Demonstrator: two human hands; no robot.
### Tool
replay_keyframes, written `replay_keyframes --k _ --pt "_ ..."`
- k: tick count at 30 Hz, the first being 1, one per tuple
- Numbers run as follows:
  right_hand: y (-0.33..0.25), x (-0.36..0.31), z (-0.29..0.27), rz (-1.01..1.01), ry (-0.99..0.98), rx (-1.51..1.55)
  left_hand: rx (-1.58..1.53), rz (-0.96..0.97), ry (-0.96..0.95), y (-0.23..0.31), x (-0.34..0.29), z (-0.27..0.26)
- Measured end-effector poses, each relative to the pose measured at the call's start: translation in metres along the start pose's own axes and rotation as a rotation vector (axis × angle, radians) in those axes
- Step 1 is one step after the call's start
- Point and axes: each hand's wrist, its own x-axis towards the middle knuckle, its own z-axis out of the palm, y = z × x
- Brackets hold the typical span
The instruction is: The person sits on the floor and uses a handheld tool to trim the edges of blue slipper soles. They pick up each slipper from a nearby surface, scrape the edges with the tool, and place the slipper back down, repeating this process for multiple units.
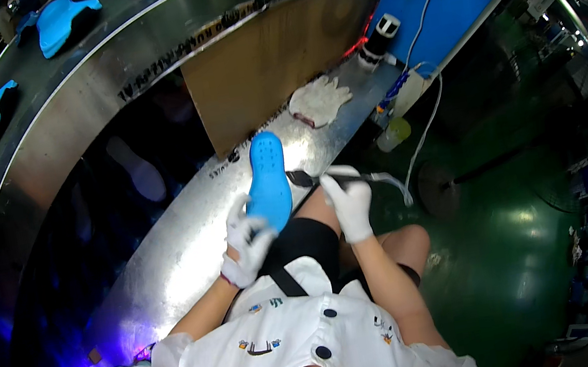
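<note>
My left hand [245, 243], in a white glove, grips the lower end of a bright blue shoe sole [268, 180]. The sole stands out over the metal bench, its far end dotted with small holes. Also gloved in white, my right hand [350, 203] is closed around a slim dark brush [301, 178]. Its flat dark tip lies close beside the sole's right edge; I cannot tell whether they touch. A pale bent end of the brush sticks out to the right of my hand, near a thin white cord [427, 134].
On the shiny metal bench [190, 259] lie white work gloves [319, 101], before a cardboard panel [266, 64]. A black-and-white cylinder [383, 32] and a yellowish cup [394, 134] are at the far right. Blue shoe parts [63, 24] sit on the curved conveyor [12, 125].
</note>
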Motion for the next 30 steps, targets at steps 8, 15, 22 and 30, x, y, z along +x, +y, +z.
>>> replay_keyframes --k 8,15,22,30 --pt "0.019 0.021 0.069 -0.393 -0.163 -0.710 -1.560 -0.947 -0.322 -0.030 0.048 0.029" --pt "-0.036 -0.015 0.034 -0.105 -0.209 -0.200 -1.731 -1.001 -0.407 -0.008 0.043 0.027" --pt "-0.066 -0.035 0.061 -0.743 -0.375 -0.423 -2.085 -0.624 -0.236 -0.001 0.047 0.050" --pt "-0.068 -0.069 0.058 -0.743 -0.515 -0.439 -1.978 -0.610 -0.418 0.011 0.067 0.043"
